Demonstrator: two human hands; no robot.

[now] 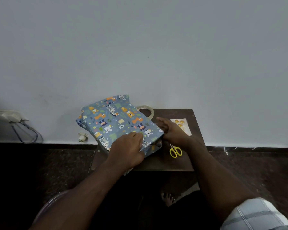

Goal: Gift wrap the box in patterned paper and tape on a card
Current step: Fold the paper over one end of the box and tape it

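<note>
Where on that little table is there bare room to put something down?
Little. The wrapped box fills the left half, overhanging the table edge, with both hands on it. Bare strips: along the near edge, in front of the scissors, and at the back, between the tape roll and the card.

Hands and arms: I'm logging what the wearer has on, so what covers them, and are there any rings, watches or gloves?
Both forearms are bare. The left hand and right hand show no gloves, rings or watch. Only the right arm shows a sleeve, short, pale with a dark check.
</note>
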